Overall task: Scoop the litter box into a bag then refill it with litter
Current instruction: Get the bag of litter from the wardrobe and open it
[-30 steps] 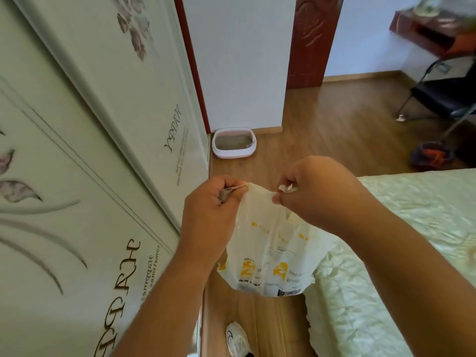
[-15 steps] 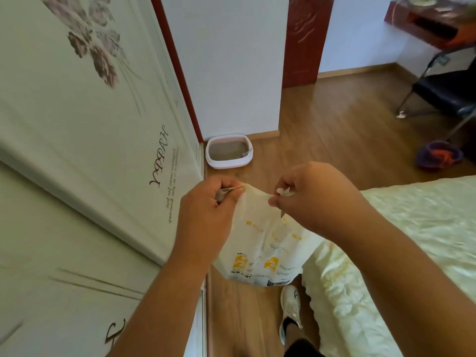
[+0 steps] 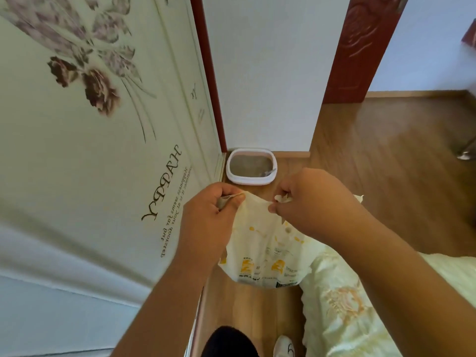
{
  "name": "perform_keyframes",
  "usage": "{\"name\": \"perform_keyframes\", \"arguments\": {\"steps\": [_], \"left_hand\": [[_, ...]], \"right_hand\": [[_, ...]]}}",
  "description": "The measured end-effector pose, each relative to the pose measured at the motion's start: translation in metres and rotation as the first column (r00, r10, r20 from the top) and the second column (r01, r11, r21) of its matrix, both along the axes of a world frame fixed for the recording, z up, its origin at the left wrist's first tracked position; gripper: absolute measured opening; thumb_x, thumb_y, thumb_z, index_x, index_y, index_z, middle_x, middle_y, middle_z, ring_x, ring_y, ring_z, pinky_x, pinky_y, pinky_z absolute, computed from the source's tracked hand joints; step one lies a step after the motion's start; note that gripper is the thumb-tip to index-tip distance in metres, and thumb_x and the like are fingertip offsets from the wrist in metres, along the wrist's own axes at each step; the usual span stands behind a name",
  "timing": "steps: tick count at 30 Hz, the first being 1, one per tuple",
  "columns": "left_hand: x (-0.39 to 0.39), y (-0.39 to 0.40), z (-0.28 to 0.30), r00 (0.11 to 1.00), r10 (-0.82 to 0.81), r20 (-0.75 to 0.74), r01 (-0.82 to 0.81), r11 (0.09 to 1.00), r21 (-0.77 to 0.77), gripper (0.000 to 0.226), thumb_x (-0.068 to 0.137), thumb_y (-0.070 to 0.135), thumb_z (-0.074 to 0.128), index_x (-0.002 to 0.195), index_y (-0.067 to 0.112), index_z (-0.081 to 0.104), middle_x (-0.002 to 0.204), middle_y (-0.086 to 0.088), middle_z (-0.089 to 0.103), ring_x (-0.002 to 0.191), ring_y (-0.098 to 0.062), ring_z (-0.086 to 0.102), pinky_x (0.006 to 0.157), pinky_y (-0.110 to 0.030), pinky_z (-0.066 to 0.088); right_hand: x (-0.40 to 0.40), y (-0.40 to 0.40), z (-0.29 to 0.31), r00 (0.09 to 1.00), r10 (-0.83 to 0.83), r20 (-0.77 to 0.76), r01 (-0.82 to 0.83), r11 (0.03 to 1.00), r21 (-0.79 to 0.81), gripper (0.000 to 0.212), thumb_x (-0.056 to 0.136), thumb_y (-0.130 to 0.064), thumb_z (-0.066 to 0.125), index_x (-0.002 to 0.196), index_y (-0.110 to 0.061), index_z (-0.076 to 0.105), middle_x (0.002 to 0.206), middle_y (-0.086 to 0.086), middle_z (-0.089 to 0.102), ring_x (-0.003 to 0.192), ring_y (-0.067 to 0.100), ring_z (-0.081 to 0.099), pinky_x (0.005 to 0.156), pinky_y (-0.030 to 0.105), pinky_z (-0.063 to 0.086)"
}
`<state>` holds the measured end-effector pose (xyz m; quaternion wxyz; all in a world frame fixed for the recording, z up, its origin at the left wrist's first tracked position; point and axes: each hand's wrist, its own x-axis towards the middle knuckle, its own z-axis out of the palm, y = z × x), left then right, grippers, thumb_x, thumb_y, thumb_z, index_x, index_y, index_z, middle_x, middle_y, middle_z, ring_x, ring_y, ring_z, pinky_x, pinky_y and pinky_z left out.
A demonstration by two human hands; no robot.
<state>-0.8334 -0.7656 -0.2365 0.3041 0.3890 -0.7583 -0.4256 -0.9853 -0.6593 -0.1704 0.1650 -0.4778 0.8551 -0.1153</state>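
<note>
A white plastic bag [image 3: 262, 253] with yellow print hangs in front of me. My left hand [image 3: 208, 222] pinches its top edge on the left and my right hand [image 3: 309, 202] pinches the top edge on the right, holding the rim stretched between them. Ahead on the wooden floor, in the corner by the white wall, sits a white litter box [image 3: 251, 180] with a pink rim, holding grey litter. A scoop [image 3: 269, 173] lies inside at its right end.
A wardrobe with flower print and lettering [image 3: 103, 150] runs along my left. A bed with a pale quilt [image 3: 360, 305] is on my right. A red-brown door [image 3: 360, 47] stands ahead right. My leg and a white shoe [image 3: 284, 346] show below.
I have walked forward along the narrow passage; the litter box is nearer and larger. Both hands keep the same hold on the bag's rim.
</note>
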Motion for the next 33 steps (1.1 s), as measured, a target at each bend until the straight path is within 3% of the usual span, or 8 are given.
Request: {"name": "perform_keyframes", "arguments": {"steps": [3,9,14,19,22,25,30,33], "left_hand": [[-0.030,-0.021,-0.002,1.000,-0.008,0.000,0.008,1.000,-0.002,0.011,0.094,0.031,0.071,0.087,0.039,0.068,0.086,0.024,0.069,0.080,-0.002,0.067,0.072,-0.026,0.057],[-0.086,-0.077,-0.013,0.999,-0.043,0.006,0.043,0.998,0.050,0.017,0.095,0.030,0.071,0.083,0.041,0.067,0.085,0.024,0.068,0.079,-0.002,0.066,0.065,-0.016,0.053],[-0.135,-0.144,-0.029,0.992,-0.114,0.045,0.109,0.989,0.097,0.013,0.095,0.029,0.072,0.086,0.039,0.070,0.083,0.017,0.070,0.082,-0.006,0.068,0.072,-0.026,0.056],[-0.176,-0.208,-0.044,0.980,-0.177,0.090,0.166,0.979,0.120,0.012,0.096,0.029,0.070,0.088,0.038,0.070,0.086,0.017,0.070,0.084,-0.004,0.066,0.069,-0.023,0.052],[-0.197,-0.244,-0.052,0.969,-0.221,0.107,0.209,0.971,0.116,0.013,0.096,0.030,0.070,0.087,0.039,0.069,0.085,0.018,0.069,0.083,-0.003,0.065,0.070,-0.028,0.056],[-0.215,-0.272,-0.058,0.956,-0.256,0.141,0.242,0.964,0.107,0.016,0.097,0.030,0.069,0.086,0.042,0.066,0.087,0.019,0.068,0.085,-0.002,0.064,0.073,-0.030,0.059],[-0.247,-0.311,-0.070,0.951,-0.254,0.174,0.234,0.964,0.128,0.017,0.097,0.031,0.068,0.084,0.042,0.065,0.087,0.018,0.068,0.085,-0.003,0.064,0.072,-0.032,0.060],[-0.273,-0.334,-0.075,0.954,-0.231,0.190,0.208,0.969,0.134,0.012,0.097,0.031,0.068,0.088,0.039,0.067,0.089,0.017,0.069,0.086,-0.003,0.065,0.072,-0.029,0.058]], "right_hand": [[-0.030,-0.021,0.000,1.000,-0.007,-0.003,0.007,1.000,0.002,0.023,0.092,-0.040,0.066,0.073,-0.031,0.058,0.072,-0.009,0.062,0.065,0.004,0.054,0.052,0.020,0.031],[-0.085,-0.076,-0.011,1.000,-0.028,-0.008,0.028,0.999,0.037,0.020,0.093,-0.039,0.066,0.078,-0.032,0.056,0.074,-0.011,0.058,0.065,0.003,0.051,0.052,0.018,0.029],[-0.127,-0.134,-0.030,0.995,-0.102,0.014,0.101,0.994,0.043,0.018,0.091,-0.039,0.069,0.077,-0.031,0.061,0.074,-0.011,0.061,0.068,0.005,0.057,0.053,0.017,0.034],[-0.161,-0.190,-0.049,0.982,-0.182,0.044,0.179,0.982,0.060,0.013,0.090,-0.038,0.070,0.092,-0.026,0.072,0.080,-0.011,0.065,0.071,0.005,0.061,0.059,0.019,0.045],[-0.179,-0.219,-0.061,0.972,-0.228,0.059,0.225,0.973,0.056,0.016,0.091,-0.038,0.069,0.102,-0.028,0.074,0.087,-0.011,0.067,0.073,0.005,0.062,0.059,0.018,0.044],[-0.196,-0.245,-0.072,0.954,-0.276,0.120,0.269,0.960,0.074,0.016,0.092,-0.038,0.068,0.103,-0.028,0.075,0.088,-0.010,0.070,0.068,0.006,0.065,0.058,0.015,0.045],[-0.226,-0.284,-0.090,0.945,-0.298,0.134,0.289,0.954,0.082,0.022,0.093,-0.038,0.066,0.108,-0.025,0.074,0.097,-0.007,0.070,0.083,0.011,0.064,0.073,0.024,0.054],[-0.254,-0.310,-0.099,0.952,-0.281,0.124,0.275,0.959,0.064,0.017,0.094,-0.038,0.065,0.101,-0.024,0.073,0.091,-0.007,0.068,0.080,0.009,0.061,0.071,0.024,0.051]]}}
